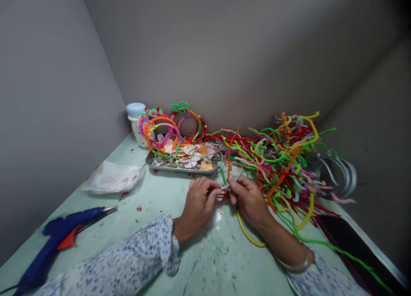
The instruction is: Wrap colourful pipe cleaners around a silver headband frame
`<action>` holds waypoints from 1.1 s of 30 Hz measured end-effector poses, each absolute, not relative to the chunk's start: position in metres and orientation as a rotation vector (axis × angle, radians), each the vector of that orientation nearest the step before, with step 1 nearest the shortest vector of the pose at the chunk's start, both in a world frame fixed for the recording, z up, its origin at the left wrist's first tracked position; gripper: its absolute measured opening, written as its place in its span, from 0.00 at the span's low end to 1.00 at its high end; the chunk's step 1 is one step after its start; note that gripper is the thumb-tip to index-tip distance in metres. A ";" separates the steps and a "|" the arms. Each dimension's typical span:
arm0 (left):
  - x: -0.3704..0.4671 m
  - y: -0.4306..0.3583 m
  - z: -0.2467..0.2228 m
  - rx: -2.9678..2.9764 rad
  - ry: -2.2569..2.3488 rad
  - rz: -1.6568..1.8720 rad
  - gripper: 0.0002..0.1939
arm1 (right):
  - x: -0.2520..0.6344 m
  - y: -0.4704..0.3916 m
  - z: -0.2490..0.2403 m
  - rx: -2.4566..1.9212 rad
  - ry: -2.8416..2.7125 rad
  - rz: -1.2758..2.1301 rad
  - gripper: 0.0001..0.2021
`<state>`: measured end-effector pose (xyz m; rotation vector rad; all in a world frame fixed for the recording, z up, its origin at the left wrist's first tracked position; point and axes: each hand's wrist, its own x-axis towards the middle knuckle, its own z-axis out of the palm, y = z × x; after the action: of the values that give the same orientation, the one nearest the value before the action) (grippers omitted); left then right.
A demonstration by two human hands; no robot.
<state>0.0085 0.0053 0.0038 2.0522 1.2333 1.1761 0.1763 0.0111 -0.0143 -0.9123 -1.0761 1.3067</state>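
My left hand (201,204) and my right hand (250,199) meet over the middle of the table, both with fingers pinched. Between them they grip a thin grey curved strip (237,177), which bends up behind the fingertips; whether it is wire or a headband I cannot tell. Red and orange pipe cleaners (229,152) lie right at and behind the fingers, partly hidden by them. Below my right hand a yellow pipe cleaner (245,231) curves across the table.
A metal tray (180,171) of shells stands behind, with colourful wrapped headbands (160,120) and a lidded cup (136,120). Tangled pipe cleaners (282,159), silver hoops (348,176) and a phone (356,253) are right. Left lie a plastic bag (112,178) and blue glue gun (64,231).
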 end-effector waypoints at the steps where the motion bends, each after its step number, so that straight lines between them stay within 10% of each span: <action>1: 0.008 0.005 0.004 2.046 1.232 1.182 0.05 | 0.176 0.011 -0.014 -0.911 -1.075 1.305 0.09; 33: 0.005 0.011 0.004 1.777 1.146 1.221 0.06 | 0.175 0.003 -0.002 -1.130 -1.352 0.918 0.14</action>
<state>0.0047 0.0108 0.0036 1.7768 1.1457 1.2212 0.1753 0.0034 -0.0019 -1.1299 -1.3519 0.9176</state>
